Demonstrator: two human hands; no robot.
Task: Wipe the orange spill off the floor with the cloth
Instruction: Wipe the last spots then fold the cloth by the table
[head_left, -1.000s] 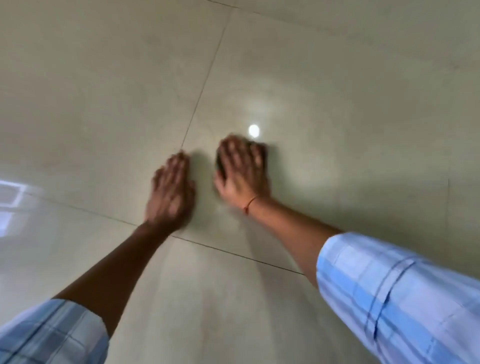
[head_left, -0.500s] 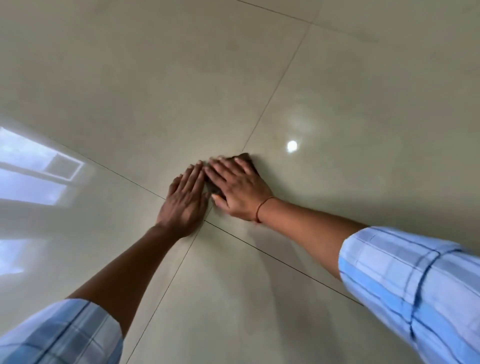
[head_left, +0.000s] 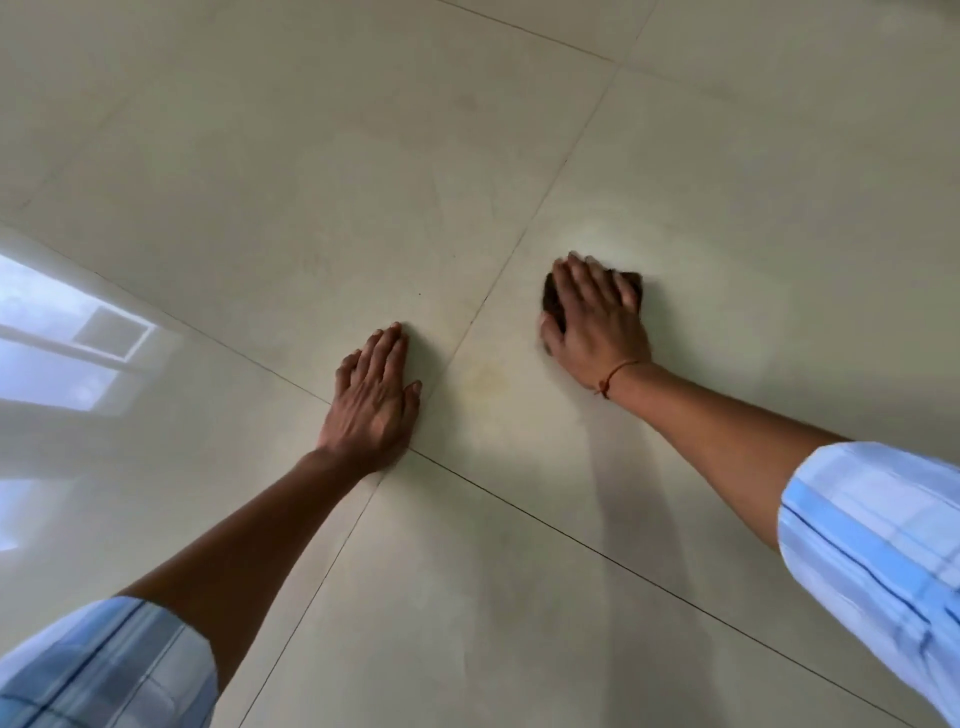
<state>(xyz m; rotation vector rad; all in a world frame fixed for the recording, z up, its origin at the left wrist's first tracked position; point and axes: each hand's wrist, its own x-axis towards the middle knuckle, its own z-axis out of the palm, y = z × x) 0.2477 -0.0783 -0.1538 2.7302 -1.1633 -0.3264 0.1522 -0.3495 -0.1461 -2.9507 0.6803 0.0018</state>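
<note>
My right hand (head_left: 595, 317) lies flat on a dark brown cloth (head_left: 551, 299), pressing it to the beige tiled floor; only the cloth's edges show past my fingers and thumb. A faint yellowish-orange smear (head_left: 485, 384) marks the tile between my two hands, just right of a grout line. My left hand (head_left: 374, 400) rests palm down on the floor with fingers together, holding nothing, just left of that smear.
Glossy beige floor tiles (head_left: 260, 182) fill the view, crossed by thin grout lines. A bright window reflection (head_left: 62, 343) shines on the tile at the left. Blue checked sleeves frame the bottom corners.
My right hand has slid the cloth to the right, away from my left hand, uncovering the faint orange smear. The left hand stays planted on the floor.
</note>
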